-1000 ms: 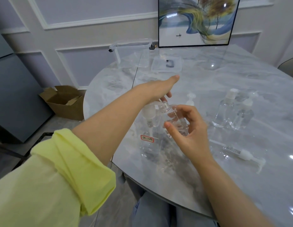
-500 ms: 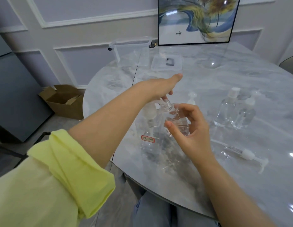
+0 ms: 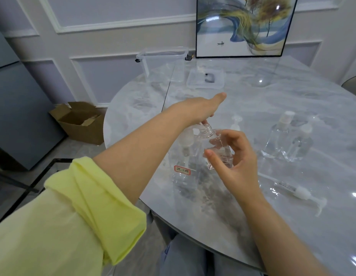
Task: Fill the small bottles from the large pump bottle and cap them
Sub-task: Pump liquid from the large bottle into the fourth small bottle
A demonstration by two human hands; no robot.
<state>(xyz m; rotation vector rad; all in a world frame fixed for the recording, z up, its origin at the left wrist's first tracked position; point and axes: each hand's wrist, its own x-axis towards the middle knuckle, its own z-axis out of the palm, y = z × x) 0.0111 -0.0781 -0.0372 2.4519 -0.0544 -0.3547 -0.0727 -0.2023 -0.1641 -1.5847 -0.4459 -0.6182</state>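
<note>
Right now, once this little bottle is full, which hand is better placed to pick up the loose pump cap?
Left, probably. The left hand only presses the large pump bottle, while the right hand grips the small bottle; the loose pump cap lies right, a cross-body reach.

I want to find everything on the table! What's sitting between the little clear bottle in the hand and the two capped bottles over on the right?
In the head view, a small clear bottle with a white pump top stands between the held small clear bottle and the two capped clear bottles.
</note>
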